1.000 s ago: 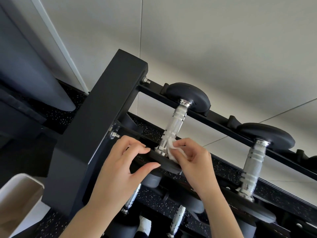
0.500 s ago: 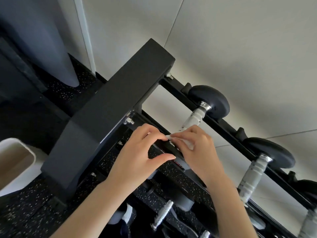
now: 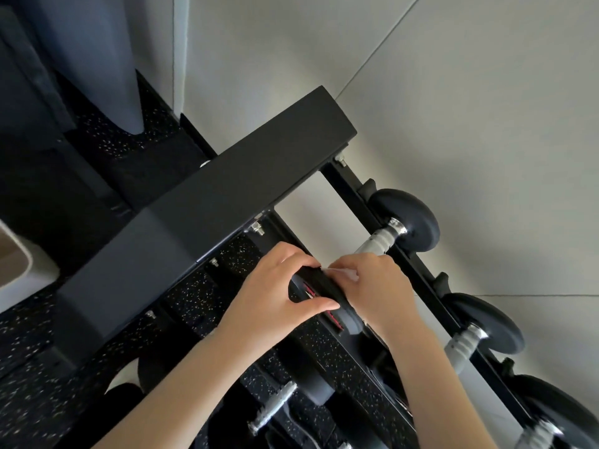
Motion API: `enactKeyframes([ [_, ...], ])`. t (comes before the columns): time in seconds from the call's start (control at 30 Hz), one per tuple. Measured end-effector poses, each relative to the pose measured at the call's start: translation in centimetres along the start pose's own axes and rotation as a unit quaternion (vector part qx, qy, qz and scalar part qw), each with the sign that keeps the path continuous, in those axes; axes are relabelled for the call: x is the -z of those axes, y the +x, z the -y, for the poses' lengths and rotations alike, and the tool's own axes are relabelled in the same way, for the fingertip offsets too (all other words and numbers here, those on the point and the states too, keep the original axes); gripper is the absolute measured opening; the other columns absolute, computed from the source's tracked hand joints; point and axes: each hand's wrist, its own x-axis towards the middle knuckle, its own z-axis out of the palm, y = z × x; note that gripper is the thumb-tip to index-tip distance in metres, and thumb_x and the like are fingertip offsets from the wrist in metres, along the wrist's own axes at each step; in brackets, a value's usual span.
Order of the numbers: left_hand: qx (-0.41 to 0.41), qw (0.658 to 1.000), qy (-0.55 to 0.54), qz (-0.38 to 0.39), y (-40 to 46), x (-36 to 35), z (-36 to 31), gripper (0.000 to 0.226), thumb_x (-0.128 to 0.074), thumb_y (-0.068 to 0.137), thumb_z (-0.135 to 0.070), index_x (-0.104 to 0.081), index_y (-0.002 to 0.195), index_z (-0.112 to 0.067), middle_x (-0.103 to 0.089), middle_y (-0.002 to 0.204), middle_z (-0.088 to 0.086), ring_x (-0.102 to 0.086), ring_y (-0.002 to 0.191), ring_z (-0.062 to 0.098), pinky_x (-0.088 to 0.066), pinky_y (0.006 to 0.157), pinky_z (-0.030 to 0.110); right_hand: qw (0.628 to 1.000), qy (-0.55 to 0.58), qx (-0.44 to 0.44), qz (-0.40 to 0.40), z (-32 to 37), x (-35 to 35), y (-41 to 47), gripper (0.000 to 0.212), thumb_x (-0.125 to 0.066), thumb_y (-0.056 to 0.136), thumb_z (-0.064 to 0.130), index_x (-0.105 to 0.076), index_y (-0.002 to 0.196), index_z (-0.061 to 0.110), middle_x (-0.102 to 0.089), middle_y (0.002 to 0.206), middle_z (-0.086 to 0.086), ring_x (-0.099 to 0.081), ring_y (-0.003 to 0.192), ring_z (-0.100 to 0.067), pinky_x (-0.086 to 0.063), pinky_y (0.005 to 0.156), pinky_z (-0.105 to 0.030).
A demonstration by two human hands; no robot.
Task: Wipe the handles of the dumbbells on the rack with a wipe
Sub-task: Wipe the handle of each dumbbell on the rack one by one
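Left hand (image 3: 272,296) grips dumbbell head (image 3: 327,298); right hand (image 3: 372,286) pinches wipe (image 3: 343,273).

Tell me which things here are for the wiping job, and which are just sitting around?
For the job:
- white wipe under the right hand
- first dumbbell's handle
- its near black end, held by the left hand
- next dumbbell, waiting on the rack

Just sitting around:
- white bin at the left edge
- speckled floor mat
- wall
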Motion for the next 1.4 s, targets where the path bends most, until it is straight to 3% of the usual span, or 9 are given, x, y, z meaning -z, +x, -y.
enactKeyframes([
  [0.2,0.015,1.000,0.007,0.008,0.0,-0.3,-0.2,0.069,-0.056,0.066,-0.074,-0.060,0.116,-0.027,-0.043,0.111,-0.026,-0.045,0.104,-0.004,-0.038,0.084,0.007,0.999,-0.043,0.002,-0.029,-0.5,0.2,0.7,0.025,-0.048,0.091,0.049,-0.067,0.102,0.036,-0.069,0.087,0.003,-0.064,0.081,-0.019,-0.050,0.063,-0.030],
  [0.33,0.024,0.999,0.013,0.025,0.1,-0.1,-0.2,0.067,-0.056,0.066,-0.075,-0.058,0.117,-0.030,-0.040,0.112,-0.029,-0.040,0.106,-0.009,-0.035,0.080,0.004,0.998,-0.005,-0.023,-0.066,-1.7,1.1,2.2,0.023,-0.055,0.088,0.048,-0.069,0.100,0.034,-0.071,0.090,0.005,-0.066,0.081,-0.018,-0.054,0.072,-0.035],
  [0.5,0.029,0.999,0.011,0.025,0.1,-0.1,0.0,0.069,-0.051,0.063,-0.079,-0.059,0.115,-0.033,-0.040,0.112,-0.031,-0.042,0.106,-0.006,-0.035,0.079,0.004,0.991,0.035,-0.082,-0.101,-2.8,2.3,4.0,0.019,-0.059,0.087,0.041,-0.072,0.097,0.031,-0.069,0.088,-0.002,-0.062,0.084,-0.028,-0.051,0.069,-0.033],
  [0.73,0.028,0.999,0.008,0.026,0.2,-0.1,0.2,0.065,-0.054,0.063,-0.077,-0.059,0.112,-0.035,-0.043,0.112,-0.029,-0.043,0.110,-0.004,-0.034,0.083,0.003,0.950,0.148,-0.121,-0.249,-3.7,1.2,4.3,0.015,-0.062,0.087,0.032,-0.074,0.094,0.026,-0.070,0.076,-0.007,-0.062,0.073,-0.028,-0.053,0.066,-0.035],
  [0.93,0.023,0.999,0.014,0.030,0.3,0.0,0.3,0.066,-0.054,0.064,-0.077,-0.060,0.113,-0.034,-0.045,0.114,-0.027,-0.045,0.111,-0.002,-0.034,0.086,0.003,0.903,0.296,-0.091,-0.300,-3.6,-0.1,3.0,0.013,-0.068,0.085,0.021,-0.074,0.096,0.018,-0.068,0.083,0.012,-0.062,0.074,-0.006,-0.040,0.068,0.001],
  [1.07,0.020,0.998,0.027,0.050,0.4,0.4,0.1,0.067,-0.052,0.064,-0.078,-0.059,0.115,-0.034,-0.045,0.115,-0.027,-0.045,0.112,-0.004,-0.035,0.088,0.005,0.883,0.397,-0.079,-0.236,-3.0,-1.2,1.2,0.013,-0.069,0.083,0.022,-0.071,0.095,0.026,-0.067,0.083,0.020,-0.060,0.068,-0.013,-0.045,0.064,-0.008],
  [1.17,0.005,0.996,0.061,0.068,0.5,1.0,-0.1,0.069,-0.051,0.066,-0.078,-0.059,0.118,-0.033,-0.045,0.113,-0.028,-0.046,0.112,-0.003,-0.037,0.089,0.009,0.875,0.438,-0.064,-0.196,-2.5,-2.4,-0.9,0.011,-0.069,0.082,0.022,-0.072,0.092,0.028,-0.070,0.082,0.018,-0.064,0.074,-0.007,-0.051,0.068,-0.017],
  [1.33,-0.097,0.981,0.150,0.074,1.1,1.3,-2.4,0.066,-0.050,0.074,-0.072,-0.063,0.114,-0.021,-0.051,0.111,-0.015,-0.046,0.103,0.003,-0.033,0.089,0.004,0.829,0.476,-0.123,-0.267,-3.4,-2.3,-5.3,0.010,-0.067,0.084,0.022,-0.071,0.091,0.028,-0.071,0.081,0.016,-0.062,0.072,-0.008,-0.048,0.065,-0.012],
  [1.4,-0.159,0.969,0.174,0.078,1.4,0.2,-4.0,0.062,-0.052,0.078,-0.067,-0.064,0.112,-0.017,-0.053,0.110,-0.008,-0.048,0.103,0.008,-0.038,0.091,0.012,0.814,0.477,-0.147,-0.296,-4.5,-2.1,-7.2,0.011,-0.067,0.084,0.022,-0.073,0.093,0.025,-0.071,0.086,0.015,-0.064,0.079,-0.003,-0.052,0.069,-0.018],
])
